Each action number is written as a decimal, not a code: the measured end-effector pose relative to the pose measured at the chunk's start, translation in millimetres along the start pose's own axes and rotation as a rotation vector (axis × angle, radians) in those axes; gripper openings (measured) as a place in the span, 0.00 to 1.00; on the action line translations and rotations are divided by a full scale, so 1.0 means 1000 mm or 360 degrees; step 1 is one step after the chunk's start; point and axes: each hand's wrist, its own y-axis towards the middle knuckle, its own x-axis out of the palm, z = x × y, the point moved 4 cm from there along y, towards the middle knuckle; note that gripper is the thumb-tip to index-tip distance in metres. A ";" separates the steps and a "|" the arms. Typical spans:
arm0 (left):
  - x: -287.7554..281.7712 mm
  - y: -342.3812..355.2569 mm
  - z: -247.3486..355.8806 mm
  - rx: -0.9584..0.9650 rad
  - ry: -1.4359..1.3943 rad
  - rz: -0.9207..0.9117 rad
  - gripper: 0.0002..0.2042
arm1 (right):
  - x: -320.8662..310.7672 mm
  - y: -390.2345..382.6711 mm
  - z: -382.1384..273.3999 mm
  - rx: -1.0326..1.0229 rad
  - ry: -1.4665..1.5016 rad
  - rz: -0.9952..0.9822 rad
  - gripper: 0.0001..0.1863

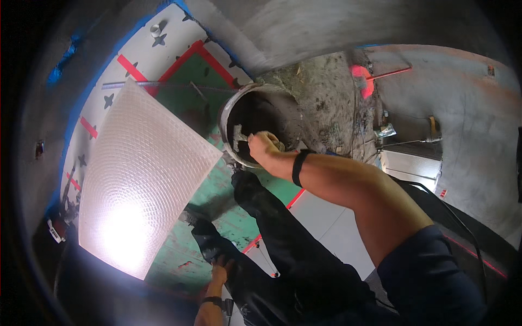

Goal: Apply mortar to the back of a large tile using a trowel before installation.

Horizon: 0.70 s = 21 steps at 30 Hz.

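Note:
My right hand is closed at the near side of a round bucket with dark grey, wet-looking mix inside. It grips a mortar-smeared hand tool, whose pale, coated end shows left of the fingers; the rest is hidden, so its exact kind is unclear. Lower down, my left hand lies against my left trouser leg with its fingers spread, holding nothing. Left of the bucket, a large pale tile shows its grid-textured back, with a bright glare near its lower end.
Green flooring is edged with red tape. White tiles lie at the right, and a white strip with dark crosses runs along the far left wall. A red-headed tool and a lit lamp stand toward the right wall.

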 end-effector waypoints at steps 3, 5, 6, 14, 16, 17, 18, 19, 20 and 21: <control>0.006 0.004 0.011 0.0081 -0.0087 -0.0003 0.16 | 0.031 -0.007 -0.018 0.0075 -0.0040 0.0007 0.15; 0.003 0.007 0.021 0.0097 -0.0094 0.0034 0.17 | 0.060 -0.009 -0.027 -0.0271 0.0058 -0.0441 0.17; 0.002 0.007 0.018 -0.0068 -0.0208 0.0143 0.19 | 0.067 -0.013 -0.023 -0.0106 0.0360 -0.0208 0.19; -0.005 0.001 0.019 -0.0203 -0.0156 0.0274 0.27 | 0.089 -0.065 0.053 0.0423 0.2130 -0.0155 0.13; -0.004 0.011 0.031 -0.0171 -0.0132 0.0287 0.26 | 0.084 -0.027 0.072 0.0619 0.1960 0.0209 0.14; -0.002 0.010 0.030 -0.0196 -0.0134 0.0274 0.26 | 0.064 -0.009 0.074 0.0551 0.1806 0.0202 0.14; -0.002 0.007 0.028 -0.0156 -0.0141 0.0334 0.26 | 0.041 0.010 0.067 0.0474 0.1658 0.0196 0.14; -0.002 0.009 0.030 -0.0095 -0.0152 0.0400 0.25 | 0.034 0.028 0.049 0.0633 0.1337 0.0425 0.13; 0.000 0.011 0.025 -0.0110 -0.0156 0.0398 0.25 | 0.034 0.048 0.022 0.0539 0.0961 0.0438 0.12; 0.004 0.015 0.020 -0.0057 -0.0197 0.0393 0.24 | 0.043 0.065 -0.001 0.0446 0.0580 0.0449 0.10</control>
